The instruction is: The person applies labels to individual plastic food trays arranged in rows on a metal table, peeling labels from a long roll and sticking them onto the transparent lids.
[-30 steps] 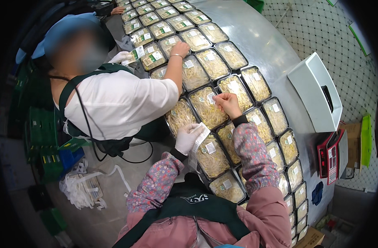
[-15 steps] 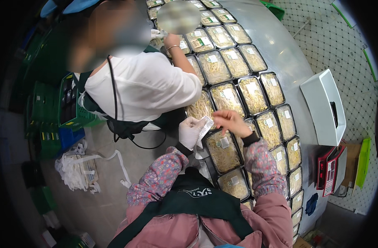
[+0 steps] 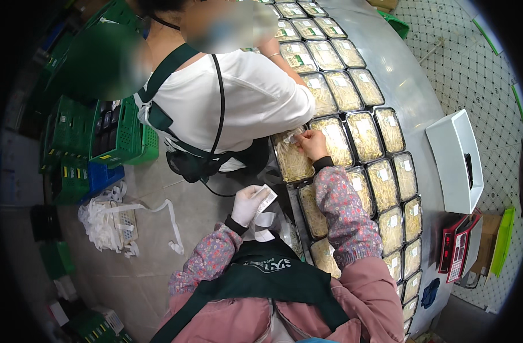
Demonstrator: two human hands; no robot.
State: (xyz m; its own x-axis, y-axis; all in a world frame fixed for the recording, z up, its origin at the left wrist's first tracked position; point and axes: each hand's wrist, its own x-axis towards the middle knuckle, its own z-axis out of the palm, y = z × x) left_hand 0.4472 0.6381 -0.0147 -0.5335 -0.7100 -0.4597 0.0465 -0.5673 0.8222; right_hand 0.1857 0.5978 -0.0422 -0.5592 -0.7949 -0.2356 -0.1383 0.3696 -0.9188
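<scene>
My left hand (image 3: 247, 207), in a white glove, grips a strip of white printed labels (image 3: 266, 198). The strip's tail curls down in front of my apron. Bare, my right hand (image 3: 312, 144) reaches to a black tray of bean sprouts under clear film (image 3: 292, 163) at the table's near edge. Its fingers are pinched together and touch the film near the tray's upper right; whatever lies under the fingertips is hidden. Beside this tray sit more sprout trays (image 3: 364, 137), packed in rows, many with a white label on top.
A co-worker in a white top (image 3: 244, 103) leans over the table at upper left. Green crates (image 3: 116, 134) and a heap of white paper strips (image 3: 104, 226) are at left. Right of the trays stand a white bin (image 3: 444, 151), a red scale (image 3: 458, 248) and a dark blue cloth (image 3: 430, 291).
My right hand has left the label strip and moved up onto a sprout tray. My left hand has drawn slightly left and down with the strip. The co-worker has shifted right in view.
</scene>
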